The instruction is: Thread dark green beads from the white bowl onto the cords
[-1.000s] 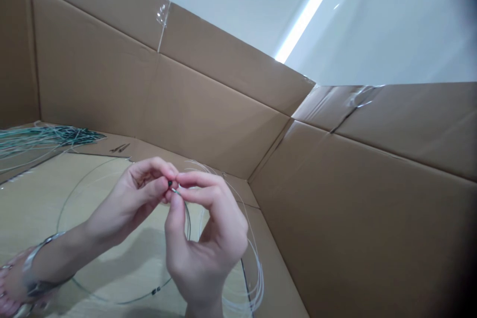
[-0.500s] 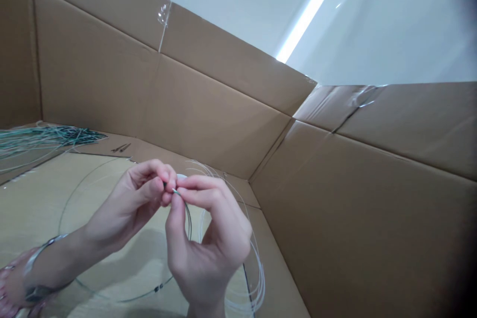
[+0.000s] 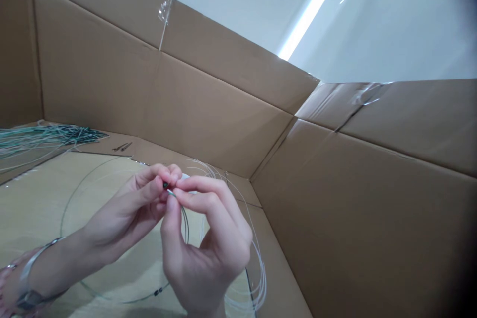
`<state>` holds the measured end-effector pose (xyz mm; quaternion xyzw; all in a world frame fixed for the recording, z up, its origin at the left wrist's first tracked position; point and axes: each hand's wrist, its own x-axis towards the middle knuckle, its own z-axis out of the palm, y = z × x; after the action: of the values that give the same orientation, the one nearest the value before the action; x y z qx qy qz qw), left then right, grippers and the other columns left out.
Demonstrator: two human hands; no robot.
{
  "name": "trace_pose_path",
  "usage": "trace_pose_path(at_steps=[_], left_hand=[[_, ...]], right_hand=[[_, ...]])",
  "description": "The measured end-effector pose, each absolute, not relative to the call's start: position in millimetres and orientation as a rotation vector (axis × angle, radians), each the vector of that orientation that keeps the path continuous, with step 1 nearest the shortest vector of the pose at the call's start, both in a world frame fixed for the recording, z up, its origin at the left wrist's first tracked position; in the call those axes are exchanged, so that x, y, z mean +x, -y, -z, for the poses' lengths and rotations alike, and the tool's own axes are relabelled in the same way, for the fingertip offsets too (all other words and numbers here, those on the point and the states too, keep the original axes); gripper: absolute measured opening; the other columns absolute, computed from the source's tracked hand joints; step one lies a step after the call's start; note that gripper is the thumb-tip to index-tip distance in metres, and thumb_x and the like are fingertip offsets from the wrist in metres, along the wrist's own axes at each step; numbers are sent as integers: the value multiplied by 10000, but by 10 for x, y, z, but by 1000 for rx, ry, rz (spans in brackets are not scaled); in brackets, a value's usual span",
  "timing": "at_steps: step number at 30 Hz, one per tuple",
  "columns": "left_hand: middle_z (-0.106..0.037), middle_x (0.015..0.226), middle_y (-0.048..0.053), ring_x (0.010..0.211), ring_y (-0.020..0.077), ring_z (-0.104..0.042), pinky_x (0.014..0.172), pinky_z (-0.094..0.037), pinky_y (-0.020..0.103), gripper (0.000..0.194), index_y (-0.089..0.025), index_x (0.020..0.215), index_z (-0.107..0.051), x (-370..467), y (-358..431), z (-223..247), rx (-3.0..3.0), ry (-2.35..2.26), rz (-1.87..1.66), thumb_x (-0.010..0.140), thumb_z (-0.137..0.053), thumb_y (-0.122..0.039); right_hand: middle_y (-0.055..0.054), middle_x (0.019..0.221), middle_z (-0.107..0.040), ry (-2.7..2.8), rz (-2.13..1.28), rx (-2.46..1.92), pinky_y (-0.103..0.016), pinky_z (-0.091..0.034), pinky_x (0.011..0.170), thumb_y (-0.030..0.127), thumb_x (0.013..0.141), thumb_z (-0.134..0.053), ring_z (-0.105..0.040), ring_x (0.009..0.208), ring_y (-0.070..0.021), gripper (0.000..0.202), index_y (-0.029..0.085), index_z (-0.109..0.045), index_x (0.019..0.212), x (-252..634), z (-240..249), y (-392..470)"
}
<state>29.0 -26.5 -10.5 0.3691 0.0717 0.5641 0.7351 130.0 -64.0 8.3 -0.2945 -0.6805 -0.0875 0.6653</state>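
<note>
Between the thumb and fingertips of my left hand (image 3: pixel 143 203) is a small dark piece (image 3: pixel 165 185), mostly covered by the fingers. My right hand (image 3: pixel 210 243) pinches a thin green wire (image 3: pixel 172 193) close to its pale tip. That tip points at the dark piece, very near it; whether they touch I cannot tell. Dark wire strands (image 3: pixel 187 223) hang behind the right hand. Below both hands, a large loop of thin wire (image 3: pixel 64 203) spreads over the yellowish board (image 3: pixel 33 203), with small black pieces (image 3: pixel 158 291) on its lower part.
A bundle of green and white wires (image 3: pixel 70 134) lies at the far left. Two small dark slender tools (image 3: pixel 122 147) rest near the back wall. Coiled clear or white strands (image 3: pixel 261 278) lie to the right. Tall cardboard walls (image 3: pixel 216 104) enclose the work area.
My right hand has shifted slightly left, bringing the wire tip closer to the left fingers. The dark piece shows a little more in my left fingertips.
</note>
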Motion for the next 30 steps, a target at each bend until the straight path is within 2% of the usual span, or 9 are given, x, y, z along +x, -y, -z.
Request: trace_pose_path(at_steps=[10, 20, 30], left_hand=[[-537, 750, -29, 628, 28, -579, 594, -548, 82, 149, -221, 659, -730, 293, 266, 135, 841, -116, -1259, 648, -831, -330], [-493, 725, -26, 622, 30, -555, 589, -541, 87, 182, -206, 624, -718, 293, 257, 119, 840, -146, -1278, 619, -847, -334], [-529, 747, -24, 652, 35, -565, 589, -522, 77, 121, -223, 664, -737, 302, 241, 144, 920, -115, -1346, 655, -829, -302]], right_hand=[[-12, 870, -670, 1539, 215, -690, -247, -594, 645, 16, 760, -605, -672, 764, -118, 189, 200, -571, 785, 1312, -87, 647], [-9, 876, -669, 1539, 163, -691, -263, -595, 653, 21, 759, -602, -672, 760, -122, 191, 208, -585, 790, 1313, -84, 644], [-16, 882, -672, 1540, 192, -679, -229, -578, 657, 15, 765, -607, -660, 747, -99, 173, 188, -594, 776, 1316, -92, 606]])
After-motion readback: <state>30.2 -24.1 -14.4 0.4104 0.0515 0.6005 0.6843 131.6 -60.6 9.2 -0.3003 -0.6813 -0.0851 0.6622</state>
